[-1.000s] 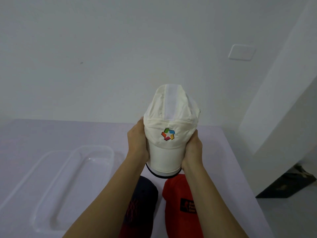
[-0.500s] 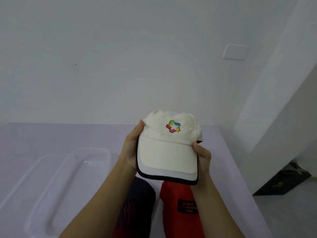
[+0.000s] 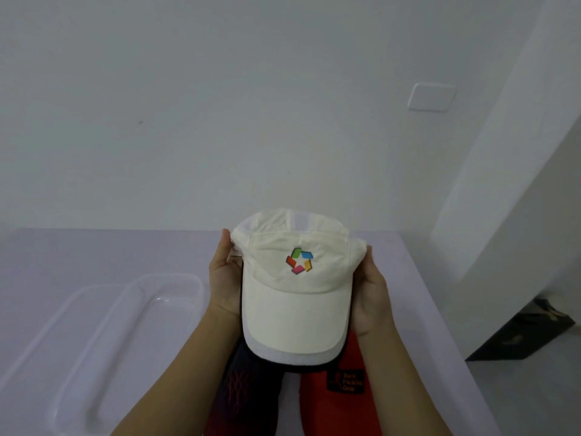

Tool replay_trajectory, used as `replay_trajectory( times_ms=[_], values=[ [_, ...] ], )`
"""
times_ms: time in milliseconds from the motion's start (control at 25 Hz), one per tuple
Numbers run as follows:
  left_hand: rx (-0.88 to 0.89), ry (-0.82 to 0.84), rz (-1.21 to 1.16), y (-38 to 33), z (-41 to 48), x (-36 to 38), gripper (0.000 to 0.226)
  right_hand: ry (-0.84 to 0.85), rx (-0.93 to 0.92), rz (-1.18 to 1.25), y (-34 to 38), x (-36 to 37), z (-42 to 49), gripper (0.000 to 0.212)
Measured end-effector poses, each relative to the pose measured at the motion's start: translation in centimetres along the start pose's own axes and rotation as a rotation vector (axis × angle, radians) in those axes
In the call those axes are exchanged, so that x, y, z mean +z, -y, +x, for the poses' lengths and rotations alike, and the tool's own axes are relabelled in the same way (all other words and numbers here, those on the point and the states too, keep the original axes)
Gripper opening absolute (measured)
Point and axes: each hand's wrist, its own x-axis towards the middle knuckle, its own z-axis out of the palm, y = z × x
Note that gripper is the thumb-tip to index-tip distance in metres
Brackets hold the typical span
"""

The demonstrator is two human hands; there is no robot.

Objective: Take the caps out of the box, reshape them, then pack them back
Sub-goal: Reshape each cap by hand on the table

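Both hands hold the cream cap [image 3: 295,287] in the air above the table [image 3: 94,256], in front of the person. The left hand [image 3: 224,278] grips the left side of the cap, with the thumb lying against the crown edge. The right hand [image 3: 371,294] grips the right side, and its fingers go under the cap, so I cannot see them.

One second ago the cap stood upright between the hands, with the crown pointing up and the brim hanging down. Half a second ago it was already tilted flatter. Now it lies almost flat, the brim pointing toward the person, and the colourful logo [image 3: 299,261] on the front faces up to the camera. The hands also moved from the narrow lower part to the sides of the crown.

Under the held cap two other caps lie on the table, as before: a dark cap [image 3: 248,394] on the left with a red pattern, and a red cap [image 3: 342,401] on the right with a black label. They lie just beside each other, partly hidden by the forearms.

To the left of the arms a clear plastic box [image 3: 163,297] rests on the table, near the left forearm. A white wall plate [image 3: 431,96] is on the wall behind.
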Motion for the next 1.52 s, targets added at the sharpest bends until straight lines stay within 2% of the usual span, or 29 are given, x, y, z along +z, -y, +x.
replay_trajectory(
  times_ms=[80,200,280,360,440,520,600,680,760,880,1040,1120,1240,1280,1400,1520],
  values=[
    [-0.132,-0.053,0.136,-0.4,0.2,-1.0,0.048,-0.063,0.027,-0.11,0.5,-0.9,0.3,0.056],
    [-0.3,-0.231,0.537,-0.3,0.5,-2.5,0.055,-0.213,0.069,-0.238,0.8,-2.0,0.7,0.05],
    [-0.305,-0.346,0.574,0.7,0.4,-2.8,0.056,-0.314,0.1,-0.297,0.3,-2.4,0.9,0.049],
    [-0.209,-0.427,0.544,1.7,0.4,-3.2,0.052,-0.394,0.123,-0.355,-0.5,-2.4,1.1,0.046],
    [-0.11,-0.362,0.615,2.0,0.1,-2.6,0.049,-0.475,0.082,-0.408,-1.1,-2.5,1.3,0.045],
    [-0.097,-0.183,0.687,1.8,-0.2,-2.0,0.043,-0.557,-0.056,-0.398,-1.1,-2.8,1.4,0.046],
    [-0.119,-0.03,0.706,1.1,-0.3,-1.8,0.049,-0.434,-0.217,-0.441,-0.5,-2.6,0.9,0.044],
    [-0.143,0.097,0.8,0.3,-0.2,-2.1,0.061,-0.21,-0.311,-0.665,0.3,-2.4,0.5,0.047],
    [-0.142,0.172,0.985,-0.5,-0.1,-1.8,0.052,-0.096,-0.351,-0.899,0.9,-2.7,0.5,0.054],
    [-0.061,0.233,1.158,-1.1,-0.2,-0.7,0.033,-0.073,-0.299,-1.094,1.3,-3.5,0.8,0.062],
    [0.053,0.194,1.244,-1.3,0.3,-1.2,0.047,-0.107,-0.297,-1.157,2.3,-3.0,0.1,0.044],
    [0.094,0.124,1.253,-1.0,0.6,-1.5,0.048,-0.171,-0.342,-1.203,2.5,-2.3,0.0,0.038],
    [0.212,-0.028,1.355,-0.6,0.5,-0.9,0.034,-0.23,-0.41,-1.21,2.2,-1.9,0.0,0.036],
    [0.25,-0.021,1.423,-0.6,0.5,-0.7,0.034,-0.24,-0.42,-1.233,2.1,-1.9,0.0,0.036],
    [0.358,0.057,1.7,-0.5,0.4,-0.4,0.055,-0.245,-0.493,-1.304,1.7,-1.9,-0.1,0.027],
    [0.331,0.1,1.678,-0.5,0.1,-0.1,0.058,-0.218,-0.524,-1.355,1.5,-2.3,0.0,0.042]
  ],
)
